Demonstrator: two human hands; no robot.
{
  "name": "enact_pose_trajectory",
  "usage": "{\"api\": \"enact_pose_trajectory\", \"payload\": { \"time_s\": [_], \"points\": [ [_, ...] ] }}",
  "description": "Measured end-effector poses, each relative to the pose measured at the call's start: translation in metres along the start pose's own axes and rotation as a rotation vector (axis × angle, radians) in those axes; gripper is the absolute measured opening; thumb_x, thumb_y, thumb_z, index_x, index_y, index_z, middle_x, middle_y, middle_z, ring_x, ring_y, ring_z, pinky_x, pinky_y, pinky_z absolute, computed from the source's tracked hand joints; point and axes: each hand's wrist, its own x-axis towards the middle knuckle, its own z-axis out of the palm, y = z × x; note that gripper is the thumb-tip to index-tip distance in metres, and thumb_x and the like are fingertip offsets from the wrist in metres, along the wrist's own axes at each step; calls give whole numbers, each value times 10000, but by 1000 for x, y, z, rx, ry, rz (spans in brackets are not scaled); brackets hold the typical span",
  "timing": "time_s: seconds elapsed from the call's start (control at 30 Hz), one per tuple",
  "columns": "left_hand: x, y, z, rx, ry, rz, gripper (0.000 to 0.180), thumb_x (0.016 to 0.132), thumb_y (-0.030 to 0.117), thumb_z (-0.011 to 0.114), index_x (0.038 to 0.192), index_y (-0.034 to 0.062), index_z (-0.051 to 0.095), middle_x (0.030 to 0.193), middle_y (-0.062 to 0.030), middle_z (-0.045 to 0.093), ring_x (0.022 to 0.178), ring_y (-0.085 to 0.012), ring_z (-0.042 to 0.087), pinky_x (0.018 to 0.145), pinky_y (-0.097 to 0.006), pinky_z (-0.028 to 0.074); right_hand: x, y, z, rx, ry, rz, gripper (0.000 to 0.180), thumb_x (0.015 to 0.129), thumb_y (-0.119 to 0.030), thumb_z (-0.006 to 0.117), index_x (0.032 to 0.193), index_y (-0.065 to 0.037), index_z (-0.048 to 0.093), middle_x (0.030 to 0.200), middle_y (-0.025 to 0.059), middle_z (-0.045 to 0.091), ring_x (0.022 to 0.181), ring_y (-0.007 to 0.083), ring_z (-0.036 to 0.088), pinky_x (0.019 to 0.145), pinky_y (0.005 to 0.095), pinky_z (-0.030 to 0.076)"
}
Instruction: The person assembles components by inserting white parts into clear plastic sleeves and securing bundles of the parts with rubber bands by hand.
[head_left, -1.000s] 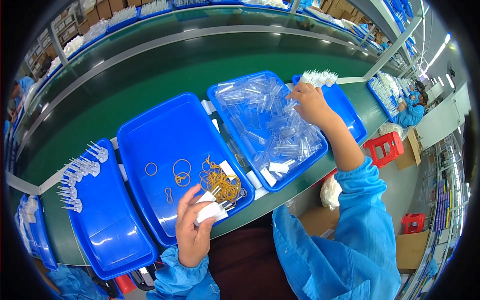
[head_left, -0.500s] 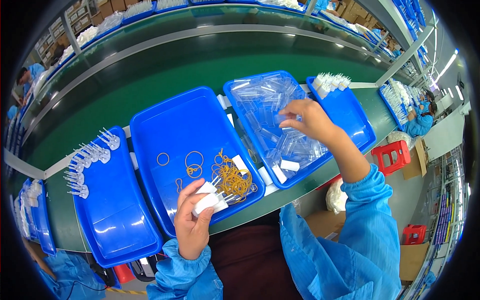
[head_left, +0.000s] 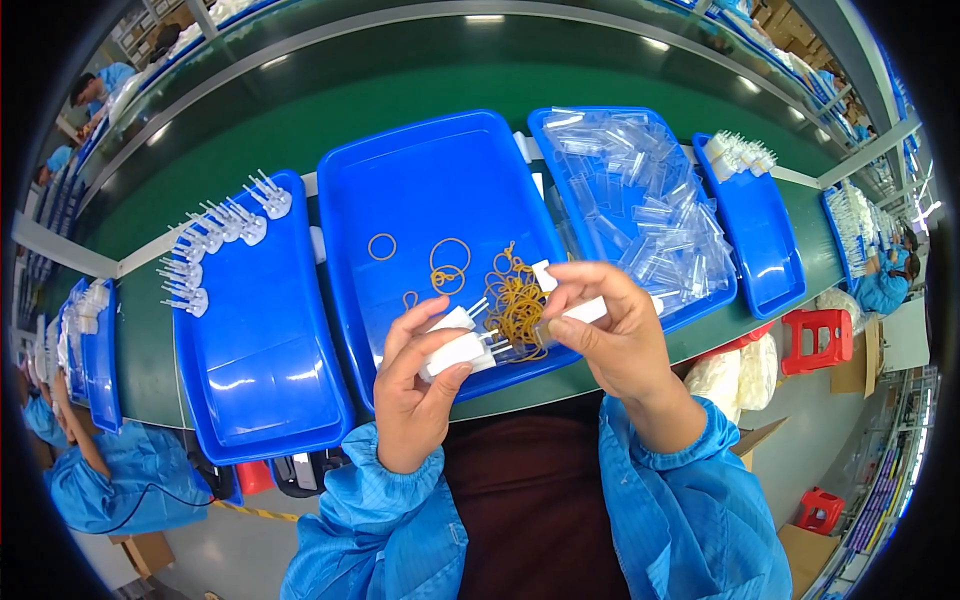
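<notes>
My left hand (head_left: 412,400) is closed around a small bunch of white plugs (head_left: 455,352), their metal prongs pointing right. Facing it, my right hand (head_left: 632,345) pinches a small clear plastic cover (head_left: 546,332) close to the prong tips. A white patch shows between its thumb and fingers; whether it is held or lies behind cannot be told. Under both hands is the large blue tray (head_left: 400,180), with a heap of tan rubber bands (head_left: 518,305) and a few loose ones. Many clear covers (head_left: 650,220) fill the blue tray to its right.
A blue tray (head_left: 265,370) at left has several white plugs (head_left: 240,228) standing along its far edge. Another blue tray (head_left: 765,240) at right holds more white plugs (head_left: 740,157). Beyond runs a green conveyor belt (head_left: 400,80). A red stool (head_left: 815,340) stands right; co-workers sit both sides.
My right hand has come from the tray of clear covers toward my left hand, bringing a clear cover. The left hand still holds the plugs. The whole view has shifted.
</notes>
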Motion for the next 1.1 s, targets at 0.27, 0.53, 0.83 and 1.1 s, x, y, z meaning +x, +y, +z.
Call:
{"api": "enact_pose_trajectory", "payload": {
  "time_s": [0.27, 0.53, 0.83, 1.1],
  "points": [
    [-5, 2, -1, 61, -4, -3, 206, 816, 91, 635, 1001, 8, 600, 1236, -141, 450, 1105, -260, 498, 891, -335, 425, 7, 19, 10, 367, -53, 70, 247, 856, -59, 601, 1085, -13, 522, 863, 55, 575, 621, 24, 475, 515, 159, 365],
    [-5, 1, 0, 45, -32, -39, 197, 828, 95, 619, 997, 5, 570, 1229, -147, 439, 1092, -236, 486, 866, -320, 431, 10, 23, 19, 158, 71, 6, 201, 853, -9, 569, 1048, -21, 523, 861, 36, 559, 594, -2, 448, 464, 137, 323],
    [-5, -1, 4, -11, 7, -31, 185, 813, 85, 638, 963, -1, 570, 1213, -153, 442, 1086, -239, 487, 871, -311, 420, 8, 27, 17, 162, 44, 29, 263, 845, -26, 600, 1100, -20, 537, 884, 18, 545, 702, 36, 495, 596, 164, 403],
    [-4, -1, 6, 49, 19, 20, 197, 808, 105, 651, 957, -1, 579, 1210, -155, 446, 1075, -254, 503, 871, -327, 423, 7, 31, 17, 171, -10, 39, 291, 871, -88, 587, 1149, -15, 539, 881, 17, 552, 718, 50, 499, 601, 175, 410]
  ]
}}
